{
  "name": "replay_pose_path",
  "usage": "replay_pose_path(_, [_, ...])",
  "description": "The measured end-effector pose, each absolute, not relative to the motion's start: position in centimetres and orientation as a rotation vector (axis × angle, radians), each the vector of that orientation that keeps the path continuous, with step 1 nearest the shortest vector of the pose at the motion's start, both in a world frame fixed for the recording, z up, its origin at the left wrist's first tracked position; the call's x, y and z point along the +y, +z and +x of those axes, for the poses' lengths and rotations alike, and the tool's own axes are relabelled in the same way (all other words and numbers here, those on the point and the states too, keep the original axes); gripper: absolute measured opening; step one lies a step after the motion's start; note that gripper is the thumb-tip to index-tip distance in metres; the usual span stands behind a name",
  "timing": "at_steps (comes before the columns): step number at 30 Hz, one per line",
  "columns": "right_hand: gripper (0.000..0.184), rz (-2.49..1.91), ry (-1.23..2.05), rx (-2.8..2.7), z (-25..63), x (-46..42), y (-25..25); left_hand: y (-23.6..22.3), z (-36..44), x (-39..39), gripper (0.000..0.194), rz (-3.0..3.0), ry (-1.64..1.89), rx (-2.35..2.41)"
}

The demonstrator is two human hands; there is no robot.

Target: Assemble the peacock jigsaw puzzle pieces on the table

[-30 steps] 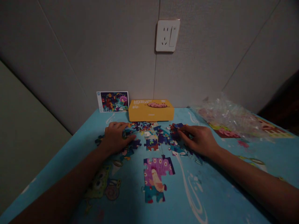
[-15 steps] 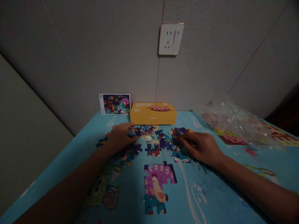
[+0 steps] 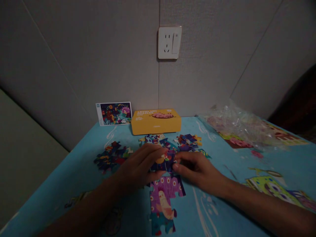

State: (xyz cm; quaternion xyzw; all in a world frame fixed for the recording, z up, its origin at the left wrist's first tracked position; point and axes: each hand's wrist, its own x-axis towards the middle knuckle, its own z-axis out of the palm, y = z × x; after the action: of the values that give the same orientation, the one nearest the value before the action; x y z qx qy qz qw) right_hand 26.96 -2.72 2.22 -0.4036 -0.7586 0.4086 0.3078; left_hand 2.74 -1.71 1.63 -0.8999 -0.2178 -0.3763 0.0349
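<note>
Joined puzzle [image 3: 163,204], pink beyond teal, is lying flat nearest the person, its long axis running away from them and its pink end pointing towards the wall [image 3: 98,49]. Just beyond, a dark piece [image 3: 170,159] is sitting between the hands. The left hand [image 3: 140,164] is gripping it, fingers over and thumb below; the right hand [image 3: 199,169] is meeting its right edge, though whether pinching or merely touching, I cannot tell. It seems to be facing the person, its long axis probably running sideways, partly covered. Because the left thumb is hanging so close, a dip could knock the joined puzzle askew; pushing at a slant might bend the piece. Farther back, loose pieces [image 3: 112,158] are lying near a yellow box [image 3: 156,124].
</note>
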Motion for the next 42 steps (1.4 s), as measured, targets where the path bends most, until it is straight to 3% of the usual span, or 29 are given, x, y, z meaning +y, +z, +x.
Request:
replay_pose_path(6, [0.044, -1.132, 1.285, -1.769, 26.8, -2.0, 1.4, 1.3, 2.7, -1.1, 0.049, -2.737, -1.118, -0.71])
replay_pose_path(13, [0.045, -1.242, 1.182, -1.635, 28.2, -1.1, 1.3, 0.8, 0.8, 0.9, 0.042, -2.463, -1.063, -1.11])
replay_pose_path(16, [0.047, -1.253, 1.165, -1.584, 28.6, -0.9, 1.4, 0.9, -0.5, 1.3, 0.056, -2.428, -0.94, -1.276])
replay_pose_path(19, [0.048, -1.235, 1.143, -1.597, 28.9, -0.9, 1.7, 1.1, -1.7, 0.4, 0.082, -2.713, -0.703, -1.104])
replay_pose_path(21, [0.048, -1.235, 1.131, -1.624, 29.1, -0.9, 1.8, 1.1, -2.3, -0.2, 0.085, -2.838, -0.556, -1.037])
replay_pose_path(25, [0.046, -1.232, 1.101, -1.654, 29.6, -0.8, 1.6, 0.4, -3.1, 0.0, 0.065, -2.813, -0.506, -1.146])
replay_pose_path(29, [0.035, -1.212, 0.98, -1.744, 29.7, -0.9, 1.5, 0.1, -2.3, 0.4, 0.041, -2.714, -0.702, -1.205])
replay_pose_path(34, [0.022, -0.985, 0.658, -2.053, 28.5, -2.3, 2.3, 0.5, 2.5, -2.0, 0.056, -2.798, -1.108, -1.017])
replay_pose_path(37, [0.017, -0.933, 0.724, -2.118, 27.8, -3.0, 2.4, 0.5, 4.8, -3.2, 0.039, -2.874, -1.22, -0.795])
replay_pose_path(42, [0.026, -1.091, 1.036, -2.06, 27.6, -2.9, 1.8, 0.4, 4.6, -2.8, 0.022, -2.869, -1.485, -1.047])
